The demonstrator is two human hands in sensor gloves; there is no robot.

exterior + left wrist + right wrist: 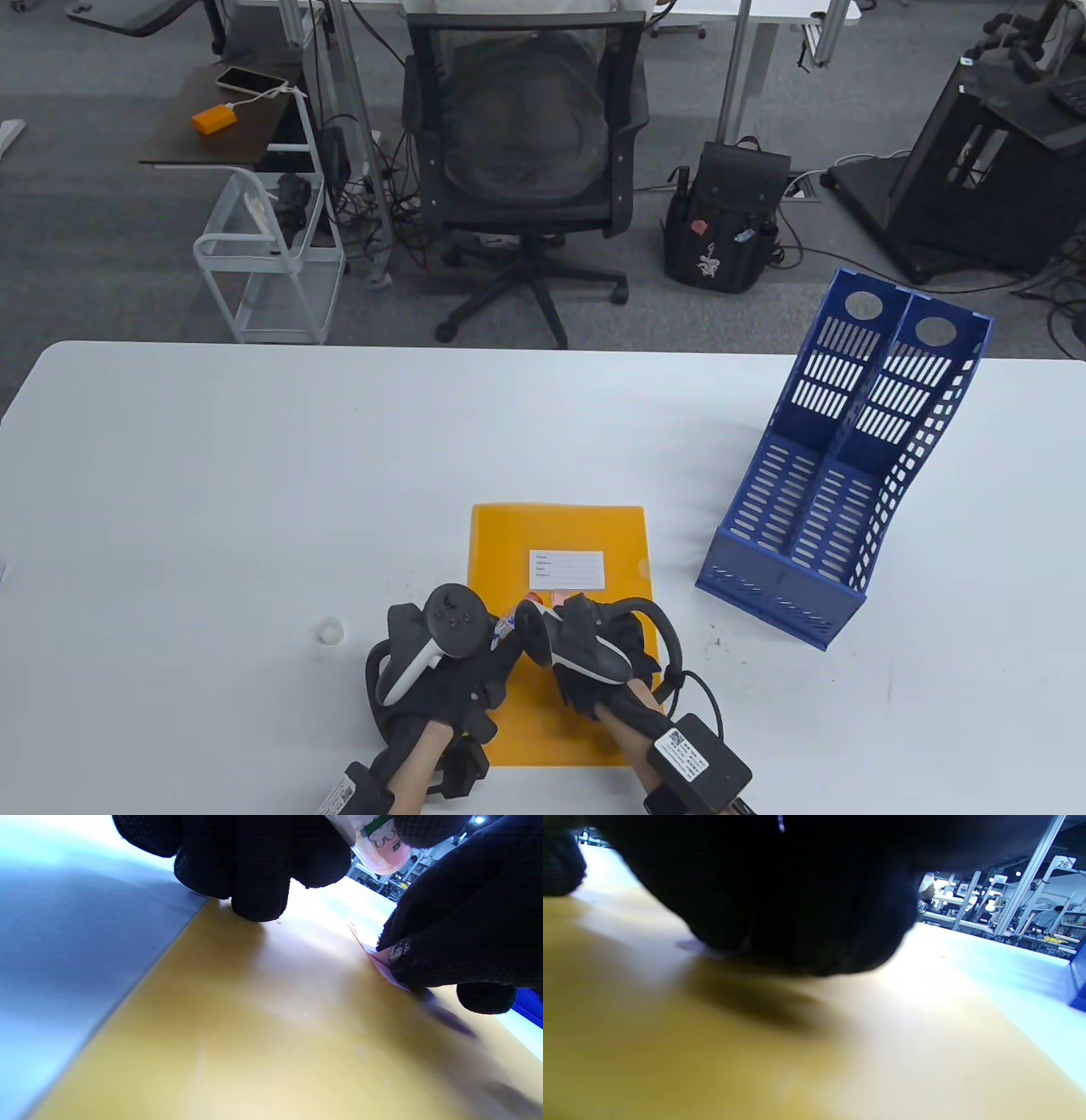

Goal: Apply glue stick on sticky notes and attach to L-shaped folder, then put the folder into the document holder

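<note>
Pink sticky note (382,961) lies flat under the right hand (585,649) fingers, pinched onto the yellow folder (556,531). Left hand (441,654) just beside grips the glue stick (377,844).

1 folder (560,531), 1 doc holder (840,475), 2 hands (441,654).

White table (254,475) carrying three items, positions taken from the yellow folder.

The yellow folder (509,543) lies flat at the table's near edge, about mid-width, a white label (567,569) on its upper face. A blue document holder (840,475), two compartments, stands well to the folder's right and slightly farther back. A small white cap (330,632) sits left of the folder, apart from it.
</note>
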